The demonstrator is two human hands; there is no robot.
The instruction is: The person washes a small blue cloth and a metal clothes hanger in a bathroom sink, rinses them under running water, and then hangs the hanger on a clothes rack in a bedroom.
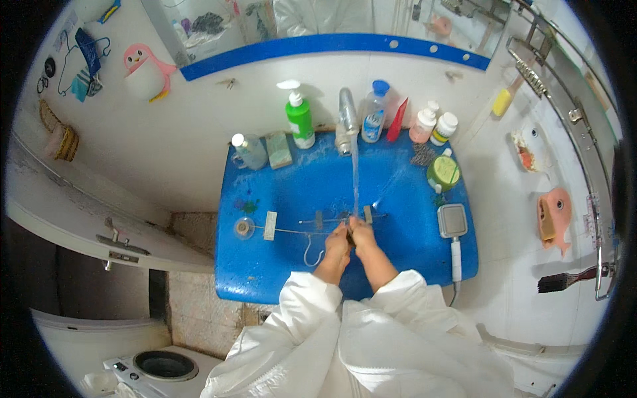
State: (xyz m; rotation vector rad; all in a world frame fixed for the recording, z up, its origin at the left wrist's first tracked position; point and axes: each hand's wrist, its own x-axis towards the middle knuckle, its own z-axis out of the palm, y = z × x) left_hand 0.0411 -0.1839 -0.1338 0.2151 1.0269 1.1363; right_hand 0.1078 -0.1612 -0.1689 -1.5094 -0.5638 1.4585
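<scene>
Water runs from the metal faucet (348, 112) onto my two hands over the blue sink (318, 174). My left hand (338, 244) and my right hand (362, 234) meet around a small dark part, too hidden to name, which seems to belong to a clip hanger. The hanger's thin metal rod (298, 232) reaches left from my hands, with a pale clip (270, 226) on it and a hook (313, 258) hanging below. Another clip (368, 214) is just beyond my right hand. A second, clear rod lies partly behind the fingers.
Along the back rim stand a green pump bottle (300, 122), a clear bottle with a blue cap (374, 117), a red tube (397, 122) and several jars. A shower head (452, 221) rests at the right, a round clear drain piece or cup (244, 228) at the left.
</scene>
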